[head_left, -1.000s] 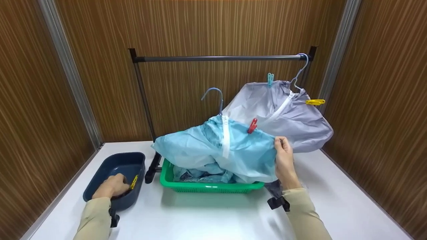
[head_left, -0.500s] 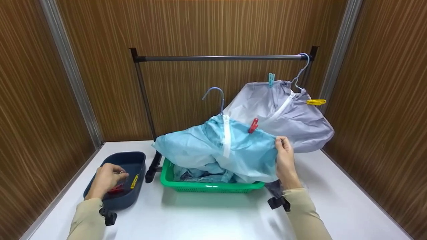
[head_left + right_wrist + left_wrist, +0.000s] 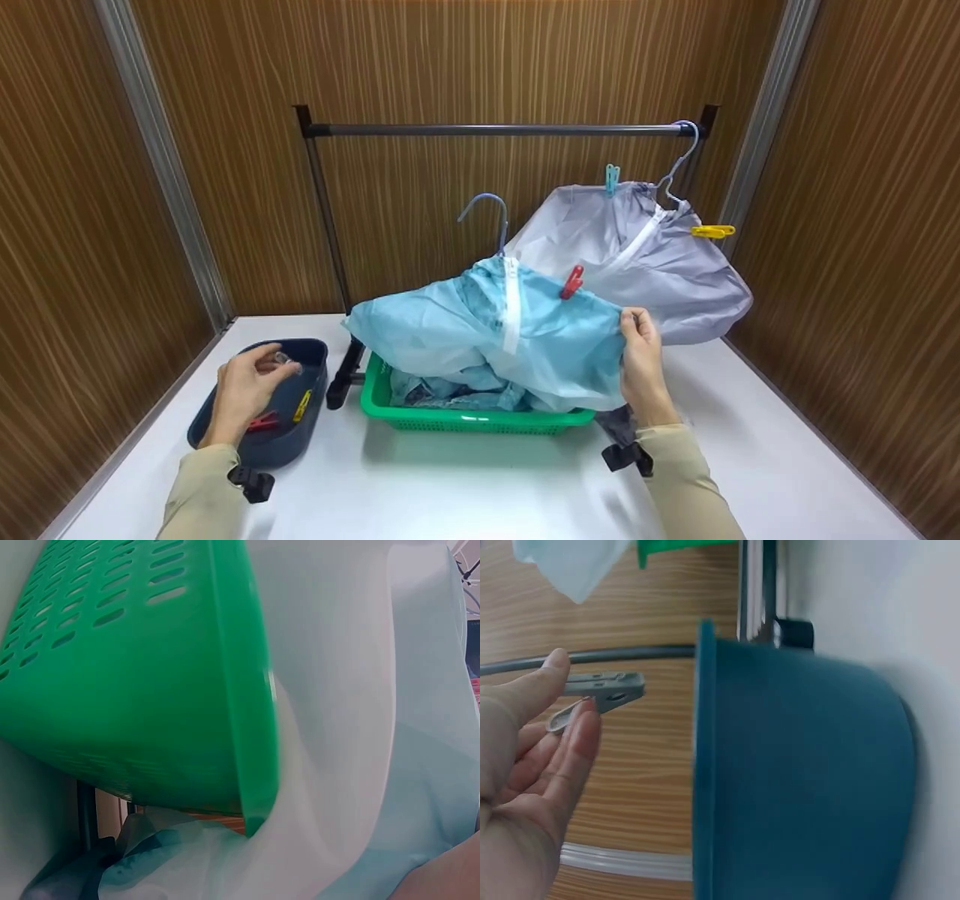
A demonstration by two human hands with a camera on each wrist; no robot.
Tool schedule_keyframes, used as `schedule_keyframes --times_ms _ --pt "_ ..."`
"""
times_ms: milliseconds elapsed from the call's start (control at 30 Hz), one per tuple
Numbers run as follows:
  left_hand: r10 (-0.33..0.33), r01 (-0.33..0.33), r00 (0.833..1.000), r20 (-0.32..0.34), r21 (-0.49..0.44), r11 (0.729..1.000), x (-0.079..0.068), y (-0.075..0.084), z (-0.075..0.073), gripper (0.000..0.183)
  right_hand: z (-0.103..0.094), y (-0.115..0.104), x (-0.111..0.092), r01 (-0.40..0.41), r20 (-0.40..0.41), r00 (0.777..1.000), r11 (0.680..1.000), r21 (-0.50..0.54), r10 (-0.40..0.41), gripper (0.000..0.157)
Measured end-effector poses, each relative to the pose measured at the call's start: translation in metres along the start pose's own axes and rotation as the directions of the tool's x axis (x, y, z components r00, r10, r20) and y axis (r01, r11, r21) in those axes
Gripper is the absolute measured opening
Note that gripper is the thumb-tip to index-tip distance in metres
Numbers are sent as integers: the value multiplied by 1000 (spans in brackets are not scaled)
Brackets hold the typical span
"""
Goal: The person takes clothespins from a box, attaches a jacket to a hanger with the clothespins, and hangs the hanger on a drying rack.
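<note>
Just above the dark blue bin (image 3: 289,450), my left hand (image 3: 244,386) pinches a grey clothespin (image 3: 604,690) between thumb and fingers. A yellow clothespin (image 3: 302,406) and red clothespins (image 3: 262,422) lie in that bin. My right hand (image 3: 643,364) grips the right shoulder edge of a light blue zip-front garment (image 3: 420,330). This garment is on a hanger (image 3: 504,217) whose hook stands free below the rail, and a red clothespin (image 3: 572,282) is clipped on its right shoulder. In the right wrist view, the garment's pale cloth hangs beside the green basket (image 3: 150,705).
Behind, a grey garment (image 3: 637,262) with a teal clothespin (image 3: 612,180) and a yellow one hangs at the right end of the rack's rail (image 3: 480,130). More cloth (image 3: 457,394) lies in the green basket. Wood-grain panels enclose the white table (image 3: 465,495).
My left hand has come up out of the blue bin with the grey clothespin, uncovering the red clothespins. My right hand keeps its hold on the light blue garment.
</note>
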State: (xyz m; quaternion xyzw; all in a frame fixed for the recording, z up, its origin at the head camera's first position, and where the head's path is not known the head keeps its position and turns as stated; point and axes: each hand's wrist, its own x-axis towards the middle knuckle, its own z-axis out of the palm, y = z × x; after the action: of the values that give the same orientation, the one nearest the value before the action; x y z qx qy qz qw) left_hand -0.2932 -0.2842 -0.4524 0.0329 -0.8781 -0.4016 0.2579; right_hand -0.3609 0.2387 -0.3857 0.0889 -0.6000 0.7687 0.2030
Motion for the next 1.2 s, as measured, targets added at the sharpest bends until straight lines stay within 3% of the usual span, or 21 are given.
schedule_keyframes --times_ms 200,400,500,633,800,1000,1200 --pt "11 -21 994 -113 -84 996 3 11 5 41 0 0 0 0 -8 1000 1000 2 0 17" --pt "100 -121 979 -180 -109 987 8 32 10 39 0 0 0 -5 -15 1000 1000 -7 5 17" --pt "160 -198 955 -251 -135 971 11 43 14 34 0 1 -1 0 -18 1000 1000 -7 0 17" --pt "230 -304 905 -357 -169 937 14 58 21 33 0 1 -1 7 -6 1000 1000 -5 -7 18" --pt "274 -384 857 -436 -184 905 16 83 27 27 -1 1 -1 9 1 1000 1000 -2 -9 18" --pt "277 -432 850 -447 -292 853 24 116 37 18 -1 0 -1 12 -8 1000 1000 6 -12 18" --pt "369 -506 842 -394 -338 794 30 140 49 17 0 0 -1 13 -10 1000 1000 22 -13 18"
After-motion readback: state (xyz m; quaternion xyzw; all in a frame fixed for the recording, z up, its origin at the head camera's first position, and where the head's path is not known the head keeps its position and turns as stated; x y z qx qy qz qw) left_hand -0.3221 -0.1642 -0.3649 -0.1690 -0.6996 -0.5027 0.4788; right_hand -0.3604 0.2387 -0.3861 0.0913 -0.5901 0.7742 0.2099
